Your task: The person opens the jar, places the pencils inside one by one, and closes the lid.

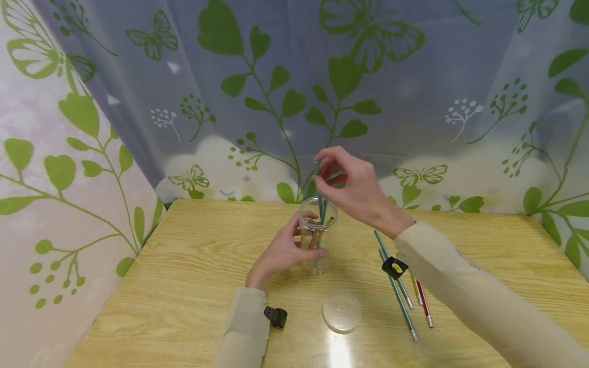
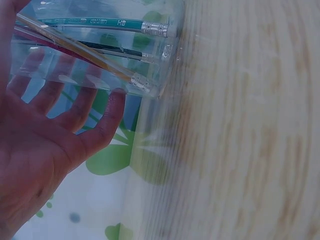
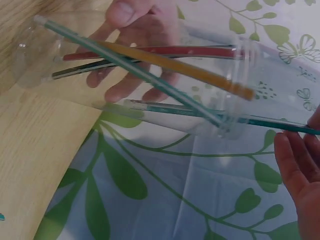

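A clear plastic jar [image 1: 329, 243] stands upright on the table, its mouth uncovered. My left hand [image 1: 284, 248] grips it around the side, thumb in front and fingers behind. Above the mouth, my right hand [image 1: 354, 186] pinches the upper end of a teal pencil [image 3: 280, 123], whose eraser end reaches down inside the jar. Other pencils lean in there: an orange-yellow pencil [image 3: 190, 69], a red pencil [image 3: 190, 51], another teal pencil [image 3: 145, 76] and a dark pencil [image 3: 82, 69]. In the left wrist view, their eraser ends point toward the jar's bottom.
A round clear lid [image 1: 341, 312] lies on the wooden table [image 1: 184, 286] in front of the jar. To the right, under my right forearm, are several loose pencils, among them a teal pencil [image 1: 405, 312] and a red pencil [image 1: 426, 309]. A patterned curtain [image 1: 285, 128] hangs behind.
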The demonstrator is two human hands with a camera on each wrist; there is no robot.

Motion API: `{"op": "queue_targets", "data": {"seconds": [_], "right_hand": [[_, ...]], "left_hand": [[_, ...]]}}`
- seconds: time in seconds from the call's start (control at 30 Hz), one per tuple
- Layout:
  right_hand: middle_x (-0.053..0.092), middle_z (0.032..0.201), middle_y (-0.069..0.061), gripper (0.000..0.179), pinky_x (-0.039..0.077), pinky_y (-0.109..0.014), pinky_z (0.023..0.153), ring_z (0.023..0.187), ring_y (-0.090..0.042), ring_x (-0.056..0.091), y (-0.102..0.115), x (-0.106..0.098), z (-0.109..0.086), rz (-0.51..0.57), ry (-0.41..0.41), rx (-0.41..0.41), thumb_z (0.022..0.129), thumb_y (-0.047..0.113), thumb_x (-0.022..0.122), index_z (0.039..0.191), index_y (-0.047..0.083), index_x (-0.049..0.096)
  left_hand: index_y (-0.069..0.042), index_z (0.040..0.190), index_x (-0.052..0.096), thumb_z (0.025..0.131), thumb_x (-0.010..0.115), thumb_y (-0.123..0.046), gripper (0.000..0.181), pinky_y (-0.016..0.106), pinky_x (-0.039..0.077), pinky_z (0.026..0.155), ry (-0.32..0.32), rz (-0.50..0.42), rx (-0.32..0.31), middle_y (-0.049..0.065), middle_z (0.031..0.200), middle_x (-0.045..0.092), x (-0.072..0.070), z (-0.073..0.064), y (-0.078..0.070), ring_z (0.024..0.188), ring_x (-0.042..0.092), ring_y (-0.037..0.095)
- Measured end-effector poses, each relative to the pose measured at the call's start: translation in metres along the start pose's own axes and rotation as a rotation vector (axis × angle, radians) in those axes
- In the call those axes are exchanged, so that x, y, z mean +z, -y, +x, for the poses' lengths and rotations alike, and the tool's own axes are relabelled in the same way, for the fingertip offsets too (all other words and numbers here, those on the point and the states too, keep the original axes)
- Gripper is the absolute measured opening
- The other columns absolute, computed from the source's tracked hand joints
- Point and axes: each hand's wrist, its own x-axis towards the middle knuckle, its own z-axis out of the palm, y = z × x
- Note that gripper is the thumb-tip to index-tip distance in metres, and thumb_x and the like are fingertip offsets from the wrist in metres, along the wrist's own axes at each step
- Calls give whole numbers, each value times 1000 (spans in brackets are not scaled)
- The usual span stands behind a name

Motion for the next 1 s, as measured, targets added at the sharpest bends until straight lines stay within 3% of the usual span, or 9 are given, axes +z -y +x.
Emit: {"op": "queue_targets", "data": {"seconds": [0.23,0.43,1.0], "right_hand": [[71,92,-9,25,61,-36,80,86,-20,71,-9,7,-4,-73,175,3,90,-2,69,115,2,64],[73,96,-7,20,58,-41,82,92,-21,70,-11,10,-7,-153,273,30,92,4,68,112,5,67],[75,89,-6,8,56,-38,76,86,-25,69,-14,20,-7,-237,357,134,87,4,73,95,6,75]], "left_hand": [[-37,142,45,82,88,-23,75,50,53,100,6,2,12,-6,143,50,0,0,1,126,56,24],[-37,144,44,83,87,-24,76,48,53,100,6,0,2,-5,141,51,-1,0,2,128,54,24],[-44,145,42,83,88,-27,79,48,53,102,5,7,-18,-9,142,53,-1,-2,0,131,54,22]]}}
